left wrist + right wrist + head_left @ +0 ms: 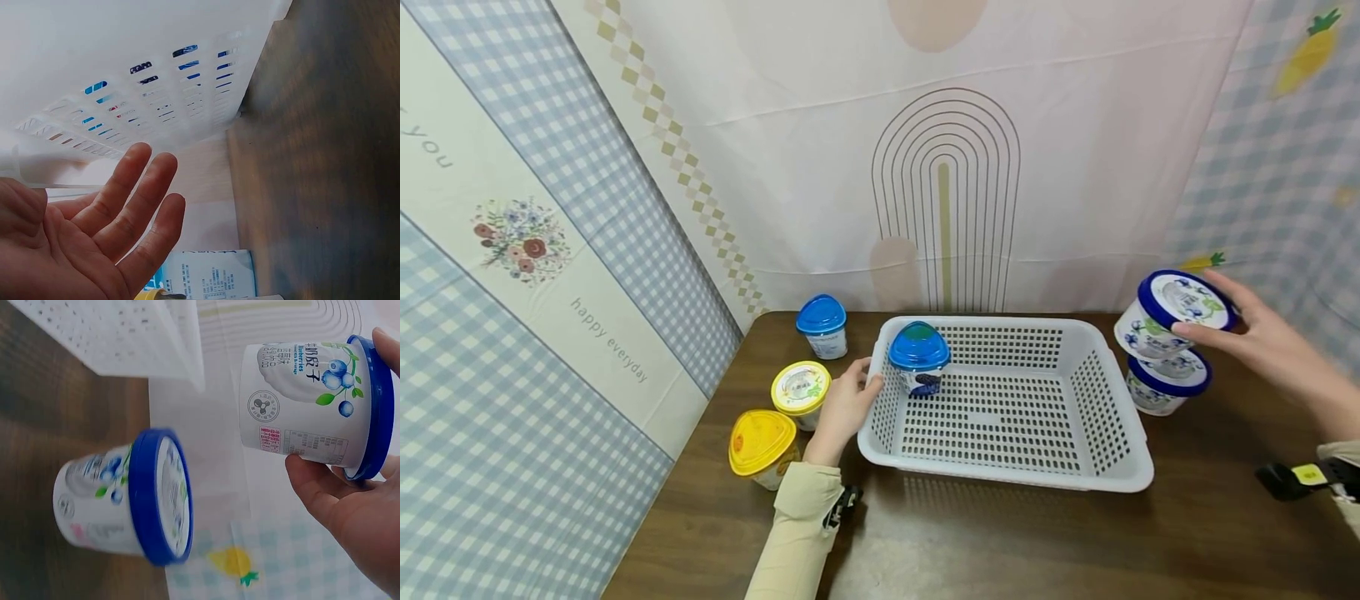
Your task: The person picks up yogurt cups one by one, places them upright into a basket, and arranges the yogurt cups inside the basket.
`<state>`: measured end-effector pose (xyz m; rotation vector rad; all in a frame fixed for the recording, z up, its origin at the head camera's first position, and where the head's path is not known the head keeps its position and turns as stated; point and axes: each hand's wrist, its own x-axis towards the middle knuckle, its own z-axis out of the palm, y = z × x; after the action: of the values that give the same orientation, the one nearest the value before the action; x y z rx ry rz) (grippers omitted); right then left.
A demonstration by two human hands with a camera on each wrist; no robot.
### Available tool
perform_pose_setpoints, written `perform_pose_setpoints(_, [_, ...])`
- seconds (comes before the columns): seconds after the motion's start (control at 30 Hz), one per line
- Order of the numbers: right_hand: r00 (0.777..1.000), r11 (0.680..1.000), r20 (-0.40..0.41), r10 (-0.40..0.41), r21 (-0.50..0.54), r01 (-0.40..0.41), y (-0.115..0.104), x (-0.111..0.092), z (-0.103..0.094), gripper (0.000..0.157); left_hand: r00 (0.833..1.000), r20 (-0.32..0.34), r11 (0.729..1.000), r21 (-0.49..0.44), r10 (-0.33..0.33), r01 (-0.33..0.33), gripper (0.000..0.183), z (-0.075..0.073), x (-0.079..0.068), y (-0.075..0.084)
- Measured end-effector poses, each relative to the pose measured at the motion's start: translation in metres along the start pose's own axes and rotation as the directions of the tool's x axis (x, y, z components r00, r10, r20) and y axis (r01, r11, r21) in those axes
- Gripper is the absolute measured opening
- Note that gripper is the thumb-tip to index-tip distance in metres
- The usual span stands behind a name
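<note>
Basically: one in, five out

So, going left to right. Nearest the left edge there's a tub with a rounded-triangle yellow lid point(763, 443), then a tub with a round yellow lid point(797, 387) partly behind the arm, then a small blue-lidded tub point(823, 327) toward the back. They're all upright in a loose row, which I guess leaves the middle free for the white basket point(1000, 478).

The left hand point(844, 408) grips the basket's left rim, looks like a light pinch with the other fingers loose outside the wall. Probably just steadying it. Right by that wall, inside, stands another blue-lidded tub point(919, 358).

Past the basket's right end, the right hand point(1258, 333) is holding a blueberry tub point(1183, 304) in the air by its navy lid, thumb on the near side, fingers round the far side. My take: the lid is wide and easy to grab from there. A matching blueberry tub point(1168, 385) stands upright below it, near the basket.

The surface point(1000, 542) is dark brown wood grain. Behind it hangs pale cloth point(790, 183) with an arch print; blue checks on both sides, "happy everyday" and flowers left, pineapples right.
</note>
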<state>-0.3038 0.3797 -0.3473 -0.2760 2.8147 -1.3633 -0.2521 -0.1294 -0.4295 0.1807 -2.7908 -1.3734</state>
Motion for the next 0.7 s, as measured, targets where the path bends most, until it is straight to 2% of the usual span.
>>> perform_pose_setpoints(0.33, [0.992,0.999,0.127,-0.017,0.032,0.013,-0.024,0.014,0.016,0.095,1.000,-0.014,1.000,0.014,0.015,-0.015,0.051,0.001,0.002,-0.003])
perform_pose_setpoints(0.7, [0.986,0.996,0.148,-0.072,0.056,0.064,-0.045,0.023,0.028,0.094,1.000,-0.010,1.000,0.012,0.024,-0.024,0.051,0.002,0.003,-0.003])
